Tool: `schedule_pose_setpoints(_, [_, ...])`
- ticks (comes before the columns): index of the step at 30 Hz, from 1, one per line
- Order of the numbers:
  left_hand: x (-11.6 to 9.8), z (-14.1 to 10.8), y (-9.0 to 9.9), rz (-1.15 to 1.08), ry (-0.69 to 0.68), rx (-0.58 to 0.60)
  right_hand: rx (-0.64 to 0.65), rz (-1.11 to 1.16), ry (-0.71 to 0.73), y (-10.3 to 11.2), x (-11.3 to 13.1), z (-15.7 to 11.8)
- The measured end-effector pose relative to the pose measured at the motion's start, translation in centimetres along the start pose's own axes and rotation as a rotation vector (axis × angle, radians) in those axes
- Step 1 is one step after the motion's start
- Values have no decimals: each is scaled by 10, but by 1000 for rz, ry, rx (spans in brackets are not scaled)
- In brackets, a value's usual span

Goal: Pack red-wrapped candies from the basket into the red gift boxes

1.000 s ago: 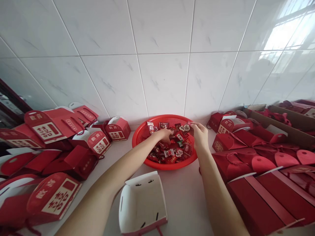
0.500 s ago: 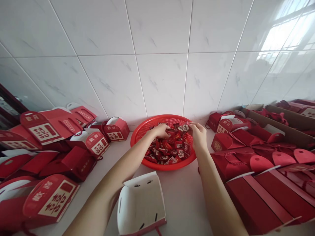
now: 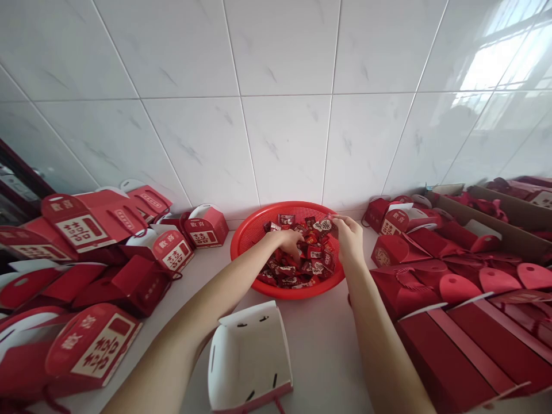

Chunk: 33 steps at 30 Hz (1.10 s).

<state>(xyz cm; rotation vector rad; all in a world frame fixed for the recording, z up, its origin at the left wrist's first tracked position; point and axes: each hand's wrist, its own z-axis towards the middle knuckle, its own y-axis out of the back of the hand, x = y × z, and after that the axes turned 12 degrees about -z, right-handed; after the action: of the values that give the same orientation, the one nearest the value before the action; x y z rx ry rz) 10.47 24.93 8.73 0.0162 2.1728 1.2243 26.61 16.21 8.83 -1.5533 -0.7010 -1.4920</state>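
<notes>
From my remote view: red basket (image 3: 297,294) on bench (image 3: 321,345), heaped with wrapped packets (image 3: 285,270). Left hand (image 3: 290,238) down among packets near basket's middle, fingers bent; I can't tell if gripping. Right hand (image 3: 348,231) at basket's 2 o'clock, pinching printed packet (image 3: 322,225) by its end. Open box (image 3: 254,351) at 7 o'clock; red boxes (image 3: 142,282) at 9.
</notes>
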Motion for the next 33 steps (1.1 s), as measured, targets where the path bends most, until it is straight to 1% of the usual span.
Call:
schedule_pose_setpoints(4, [0,-1,2,-41,-42,3,8,4,4,0,-1,0])
schedule_pose_setpoints(8, [-1,-5,9,-118,-124,-16,7,5,-2,0,-1,1])
schedule_pose_setpoints(14, [-4,-16,23,-270,-284,-121,11,-1,4,1,-1,1])
schedule_pose_setpoints(17, [-7,-23,26,-333,-332,-177,16,-3,8,1,-1,2])
schedule_pose_setpoints(22, [-10,-29,25,-396,-338,-247,20,-16,18,1,0,2])
schedule_pose_setpoints(27, [-13,-29,22,-448,-330,-319,39,-50,22,2,1,-1])
schedule_pose_setpoints(33, [-19,-29,20,-491,-330,-368,97,-74,12,2,-1,0])
